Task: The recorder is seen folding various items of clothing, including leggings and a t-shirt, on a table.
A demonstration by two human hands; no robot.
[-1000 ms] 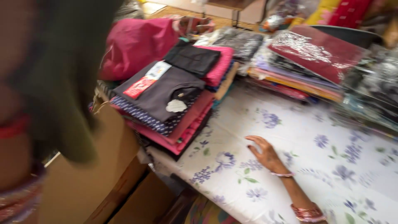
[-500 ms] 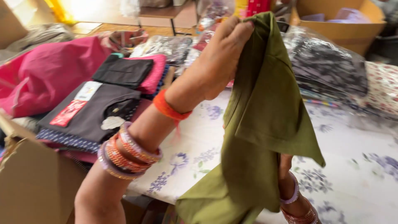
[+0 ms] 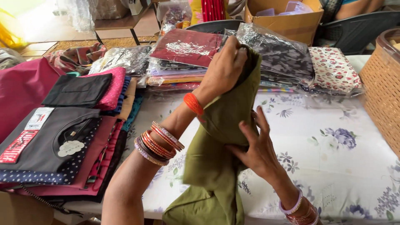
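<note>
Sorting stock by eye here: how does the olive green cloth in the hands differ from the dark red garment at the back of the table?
The olive green cloth is bare and hangs from the left hand, with the right hand against it; the dark red garment lies flat, sealed in clear plastic, atop a stack. Olive is plain; dark red carries a pale print. Both are fabric.

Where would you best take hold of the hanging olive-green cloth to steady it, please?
Probably the loose lower fold of the olive-green cloth, from the right: the left hand pinches its top and the right hand presses its middle, so the bottom hangs free.
</note>
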